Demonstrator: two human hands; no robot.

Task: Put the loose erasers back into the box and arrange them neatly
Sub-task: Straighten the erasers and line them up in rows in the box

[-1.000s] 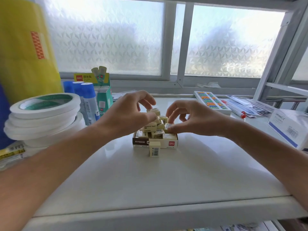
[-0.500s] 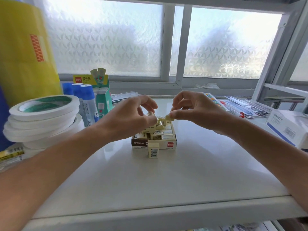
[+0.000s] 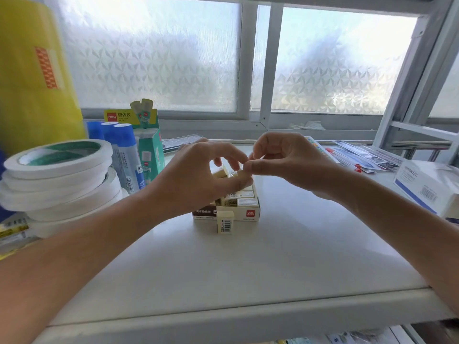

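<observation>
A small open cardboard eraser box [image 3: 250, 214] sits mid-shelf, holding several cream erasers [image 3: 246, 201]; some lie in rows, others are heaped and partly hidden behind my left hand. One loose eraser [image 3: 225, 222] stands on the shelf against the box front, barcode facing me. My left hand [image 3: 198, 180] hovers over the box with curled fingers, and a cream eraser [image 3: 220, 173] shows inside its curl. My right hand [image 3: 285, 160] is raised above the box's right side, fingertips meeting my left thumb around a small cream eraser [image 3: 240, 173].
Stacked rolls of white tape [image 3: 57, 180] fill the left side, with blue glue bottles [image 3: 124, 155] and a green glue-stick box [image 3: 149, 145] behind them. Pens and packets [image 3: 360, 157] and a white carton [image 3: 427, 184] lie at right. The shelf's front edge [image 3: 236, 319] is near me.
Both hands have risen from the box and come together; my right hand lifted a small eraser up from the box and moved it left toward my left thumb.
</observation>
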